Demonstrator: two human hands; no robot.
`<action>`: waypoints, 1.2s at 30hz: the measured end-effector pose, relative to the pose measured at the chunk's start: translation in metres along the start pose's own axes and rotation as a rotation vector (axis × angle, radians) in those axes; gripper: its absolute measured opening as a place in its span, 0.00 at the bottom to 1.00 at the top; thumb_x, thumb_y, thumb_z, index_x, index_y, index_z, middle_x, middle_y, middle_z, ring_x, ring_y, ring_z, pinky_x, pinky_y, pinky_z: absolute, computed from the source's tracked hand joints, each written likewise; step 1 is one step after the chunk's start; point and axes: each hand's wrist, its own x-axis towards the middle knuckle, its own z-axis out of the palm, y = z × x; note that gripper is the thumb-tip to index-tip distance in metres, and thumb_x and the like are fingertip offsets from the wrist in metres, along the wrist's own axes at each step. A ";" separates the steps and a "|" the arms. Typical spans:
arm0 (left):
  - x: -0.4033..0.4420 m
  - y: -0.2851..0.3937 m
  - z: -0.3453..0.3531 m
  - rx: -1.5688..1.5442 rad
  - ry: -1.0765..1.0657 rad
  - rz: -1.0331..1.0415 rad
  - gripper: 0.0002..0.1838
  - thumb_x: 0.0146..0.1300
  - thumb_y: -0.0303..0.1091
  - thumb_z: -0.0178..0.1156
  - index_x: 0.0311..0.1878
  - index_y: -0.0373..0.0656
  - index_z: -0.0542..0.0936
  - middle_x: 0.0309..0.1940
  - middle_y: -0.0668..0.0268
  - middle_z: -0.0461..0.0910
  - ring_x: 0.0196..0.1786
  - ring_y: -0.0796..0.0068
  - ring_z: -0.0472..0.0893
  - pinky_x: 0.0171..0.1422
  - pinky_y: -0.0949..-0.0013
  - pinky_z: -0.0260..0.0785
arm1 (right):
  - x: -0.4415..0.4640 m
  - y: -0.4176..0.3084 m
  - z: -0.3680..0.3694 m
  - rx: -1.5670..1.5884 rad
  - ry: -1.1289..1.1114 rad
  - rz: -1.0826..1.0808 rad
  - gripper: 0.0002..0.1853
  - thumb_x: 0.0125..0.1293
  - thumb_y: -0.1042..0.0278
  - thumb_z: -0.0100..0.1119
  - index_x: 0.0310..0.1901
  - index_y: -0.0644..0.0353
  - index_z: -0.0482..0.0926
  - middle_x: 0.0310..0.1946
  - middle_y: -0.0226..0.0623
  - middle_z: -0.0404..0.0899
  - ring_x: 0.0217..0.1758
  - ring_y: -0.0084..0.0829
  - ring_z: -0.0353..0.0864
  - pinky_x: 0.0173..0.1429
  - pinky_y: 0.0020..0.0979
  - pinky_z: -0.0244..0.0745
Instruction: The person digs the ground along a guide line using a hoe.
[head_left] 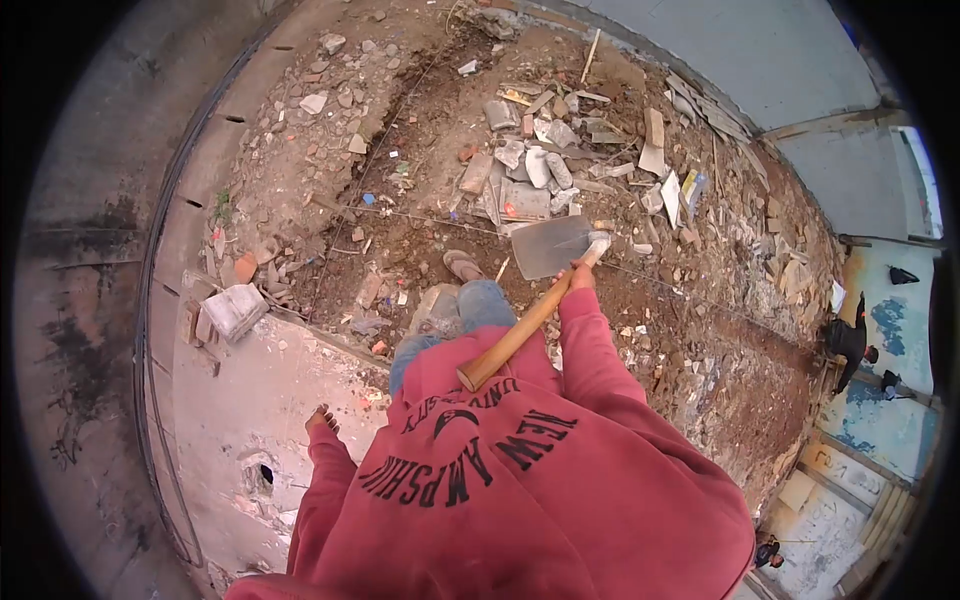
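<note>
Ground: brown earth (690, 340) strewn with broken brick and stone, filling the centre and upper part of the frame; a heap of rubble (527, 202) at upper centre. Lower left: pale concrete slab (215, 420) with a dark hole (266, 474); a whitish block (235, 312) sits near its upper edge. Stained grey wall (80, 200) along the left edge, dark cables (148, 370) running down beside it. Grey wall (740, 50) at upper right; peeling blue wall (890, 320) at right, with a person (852, 342) before it. Hoe (535, 320) at centre, blade toward the rubble, handle slanting down-left across the sweatshirt (480, 490). Right hand (580, 276): grip wrapped round the handle near the blade. Left hand (323, 418), above the slab: grip loose, fingers apart.
</note>
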 end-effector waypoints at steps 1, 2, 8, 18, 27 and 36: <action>0.008 0.018 -0.001 -0.027 -0.035 0.015 0.12 0.68 0.45 0.61 0.45 0.48 0.79 0.29 0.69 0.80 0.23 0.71 0.74 0.27 0.61 0.70 | 0.006 0.003 -0.039 0.057 0.069 0.014 0.17 0.62 0.61 0.58 0.45 0.62 0.67 0.27 0.40 0.71 0.21 0.35 0.72 0.24 0.41 0.75; 0.018 0.032 0.006 -0.058 -0.075 0.025 0.11 0.68 0.44 0.62 0.45 0.48 0.79 0.29 0.69 0.80 0.24 0.71 0.74 0.27 0.61 0.69 | 0.015 0.009 -0.080 0.111 0.138 0.022 0.16 0.63 0.62 0.57 0.44 0.63 0.67 0.27 0.40 0.71 0.21 0.35 0.72 0.24 0.41 0.76; -0.046 0.131 0.118 0.182 -0.345 0.368 0.13 0.69 0.46 0.64 0.41 0.46 0.79 0.24 0.69 0.78 0.18 0.77 0.73 0.19 0.69 0.65 | -0.022 0.061 -0.301 0.276 0.560 -0.029 0.15 0.65 0.60 0.48 0.44 0.64 0.66 0.31 0.42 0.74 0.29 0.42 0.74 0.38 0.46 0.76; -0.119 0.137 0.250 0.639 -0.532 0.569 0.11 0.66 0.43 0.65 0.40 0.46 0.82 0.26 0.67 0.82 0.20 0.75 0.76 0.22 0.65 0.70 | -0.126 0.218 -0.388 0.574 0.811 0.202 0.20 0.66 0.57 0.49 0.49 0.67 0.66 0.33 0.40 0.75 0.31 0.40 0.76 0.41 0.41 0.75; -0.165 0.194 0.312 1.162 -0.442 0.834 0.18 0.65 0.48 0.66 0.42 0.40 0.85 0.27 0.63 0.85 0.25 0.71 0.81 0.30 0.63 0.74 | -0.128 0.255 -0.305 0.916 0.862 0.322 0.18 0.65 0.58 0.53 0.45 0.66 0.66 0.30 0.39 0.74 0.27 0.37 0.75 0.36 0.40 0.75; -0.481 0.219 0.438 1.652 -1.315 1.246 0.27 0.69 0.55 0.62 0.52 0.37 0.78 0.37 0.63 0.83 0.39 0.75 0.81 0.47 0.68 0.76 | -0.098 0.184 -0.207 1.288 1.005 0.304 0.17 0.65 0.58 0.57 0.42 0.65 0.67 0.27 0.38 0.73 0.23 0.35 0.73 0.31 0.39 0.75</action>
